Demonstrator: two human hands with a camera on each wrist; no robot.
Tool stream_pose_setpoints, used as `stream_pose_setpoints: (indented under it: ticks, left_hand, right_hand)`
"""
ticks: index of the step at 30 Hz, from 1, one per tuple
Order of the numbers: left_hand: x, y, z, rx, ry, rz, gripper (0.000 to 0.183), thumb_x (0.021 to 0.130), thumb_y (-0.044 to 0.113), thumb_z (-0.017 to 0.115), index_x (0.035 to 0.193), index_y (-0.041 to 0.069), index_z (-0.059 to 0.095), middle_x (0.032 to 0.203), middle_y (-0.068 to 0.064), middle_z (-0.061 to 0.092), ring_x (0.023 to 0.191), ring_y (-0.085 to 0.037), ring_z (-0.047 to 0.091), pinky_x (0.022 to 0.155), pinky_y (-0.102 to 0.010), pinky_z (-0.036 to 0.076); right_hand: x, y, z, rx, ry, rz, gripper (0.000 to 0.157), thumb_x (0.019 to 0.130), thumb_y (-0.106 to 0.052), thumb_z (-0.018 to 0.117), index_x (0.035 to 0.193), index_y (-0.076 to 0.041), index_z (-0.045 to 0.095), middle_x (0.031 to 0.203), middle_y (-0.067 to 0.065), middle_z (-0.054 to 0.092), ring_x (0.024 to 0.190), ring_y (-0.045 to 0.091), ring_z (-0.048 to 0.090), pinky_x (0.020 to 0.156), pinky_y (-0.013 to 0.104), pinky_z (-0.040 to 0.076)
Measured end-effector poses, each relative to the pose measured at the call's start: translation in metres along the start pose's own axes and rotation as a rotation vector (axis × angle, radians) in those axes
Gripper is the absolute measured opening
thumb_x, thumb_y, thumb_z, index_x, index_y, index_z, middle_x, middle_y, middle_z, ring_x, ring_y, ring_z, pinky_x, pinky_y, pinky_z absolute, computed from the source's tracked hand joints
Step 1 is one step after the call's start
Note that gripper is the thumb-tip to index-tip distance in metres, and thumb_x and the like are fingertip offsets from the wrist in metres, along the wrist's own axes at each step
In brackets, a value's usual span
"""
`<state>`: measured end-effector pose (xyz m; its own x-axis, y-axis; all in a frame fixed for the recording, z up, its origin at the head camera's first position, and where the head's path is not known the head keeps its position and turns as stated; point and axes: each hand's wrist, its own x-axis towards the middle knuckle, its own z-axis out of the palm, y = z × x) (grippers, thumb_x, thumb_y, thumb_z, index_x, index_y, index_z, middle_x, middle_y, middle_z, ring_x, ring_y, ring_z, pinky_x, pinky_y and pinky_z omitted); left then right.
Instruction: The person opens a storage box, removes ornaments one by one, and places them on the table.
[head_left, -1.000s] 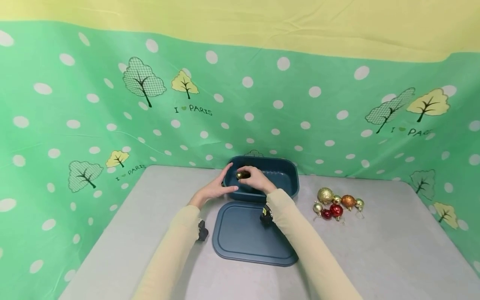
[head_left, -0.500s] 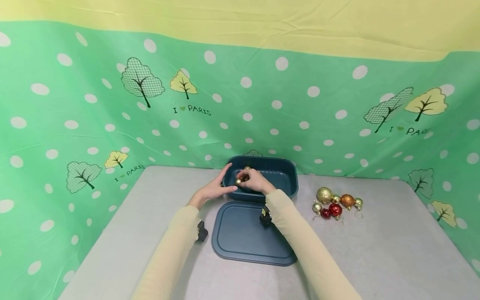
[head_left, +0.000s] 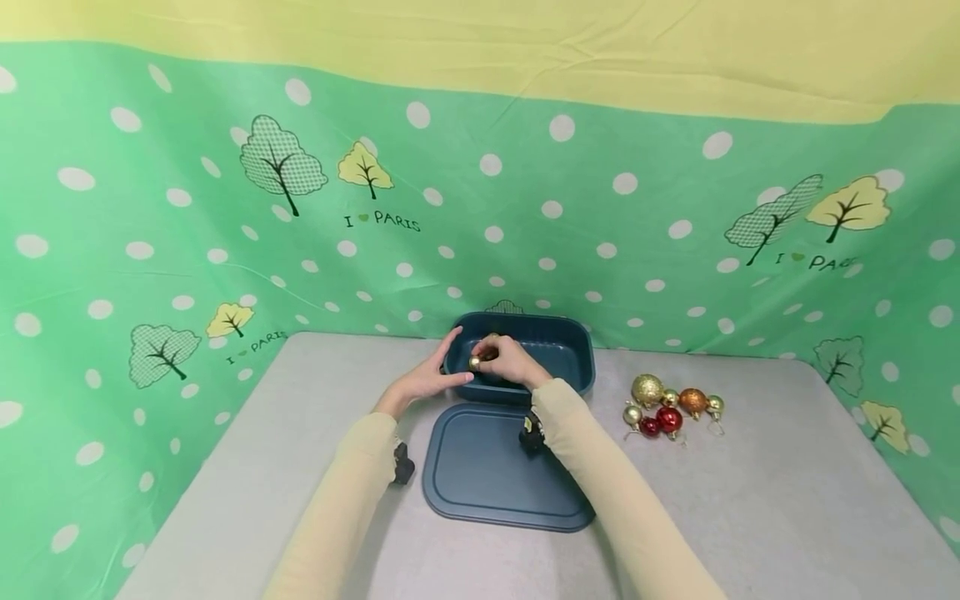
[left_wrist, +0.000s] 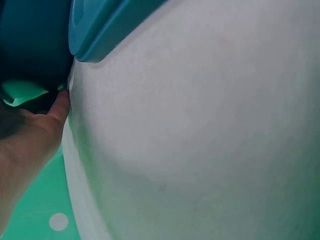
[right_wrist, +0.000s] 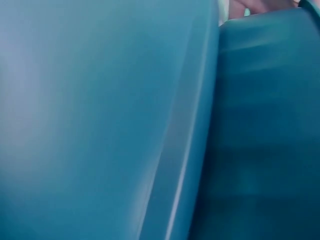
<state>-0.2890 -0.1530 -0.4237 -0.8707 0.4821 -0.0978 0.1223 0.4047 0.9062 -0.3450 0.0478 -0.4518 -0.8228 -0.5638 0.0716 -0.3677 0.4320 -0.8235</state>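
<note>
A dark blue rectangular box (head_left: 572,360) stands lidless at the back of the table. My left hand (head_left: 425,379) spans its left end, with thumb and fingers spread and nearly straight against the walls. Over the left part of the box, my right hand (head_left: 512,362) pinches a small gold Christmas bauble (head_left: 475,364) between thumb and fingers. A bit of another gold bauble (head_left: 493,337) shows behind those fingers. In the left wrist view, the left thumb (left_wrist: 61,105) meets the box wall (left_wrist: 35,45). The right wrist view shows mainly the box side and lid, without the bauble.
The matching blue lid (head_left: 498,467) lies flat in front of the box, under the right forearm. To the right sits a cluster of several baubles, including a glittery gold one (head_left: 647,390), an orange one (head_left: 693,402) and a red one (head_left: 670,420). A green curtain (head_left: 525,275) hangs behind the table.
My right hand has brought the pinched gold bauble slightly down toward the front left of the box. Part of another gold bauble has come into view behind it. The left hand stays put.
</note>
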Motion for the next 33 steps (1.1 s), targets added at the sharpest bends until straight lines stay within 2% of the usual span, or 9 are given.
stream_pose_setpoints:
  ticks: [5,13,24,33]
  left_hand:
    - [0.000,-0.001,0.001,0.004,0.001,-0.008,0.089,0.095,0.019,0.061,0.156,0.011,-0.004,0.159,-0.019,-0.009,0.143,-0.040,-0.001,0.110,-0.061,0.013]
    - [0.001,-0.002,0.002,0.014,0.009,-0.008,0.087,0.096,0.015,0.059,0.156,0.010,-0.003,0.159,-0.019,-0.008,0.143,-0.040,-0.001,0.110,-0.061,0.013]
    - [-0.001,-0.003,0.000,0.000,0.022,0.006,0.089,0.095,0.018,0.062,0.156,0.010,-0.002,0.159,-0.020,-0.008,0.143,-0.041,-0.001,0.111,-0.060,0.013]
    - [0.000,-0.002,0.002,0.004,0.021,-0.018,0.086,0.096,0.016,0.059,0.156,0.013,-0.003,0.159,-0.020,-0.008,0.143,-0.042,0.001,0.110,-0.061,0.014]
  right_hand:
    - [-0.004,-0.002,-0.001,0.076,0.027,-0.014,0.021,0.090,-0.003,0.067,0.109,0.003,0.066,0.103,0.012,0.065,0.095,0.023,0.061,0.081,0.034,0.052]
    - [-0.013,-0.009,-0.008,0.124,0.084,-0.052,0.025,0.090,-0.004,0.066,0.113,0.005,0.065,0.106,0.014,0.065,0.096,0.026,0.061,0.082,0.036,0.052]
    - [-0.029,-0.018,-0.022,0.160,0.082,-0.067,0.030,0.091,-0.009,0.068,0.117,0.006,0.063,0.108,0.013,0.065,0.099,0.027,0.061,0.085,0.037,0.052]
    - [-0.042,-0.022,-0.030,0.235,0.099,-0.081,0.029,0.091,-0.006,0.067,0.117,0.004,0.064,0.113,0.015,0.064,0.100,0.028,0.061,0.084,0.036,0.053]
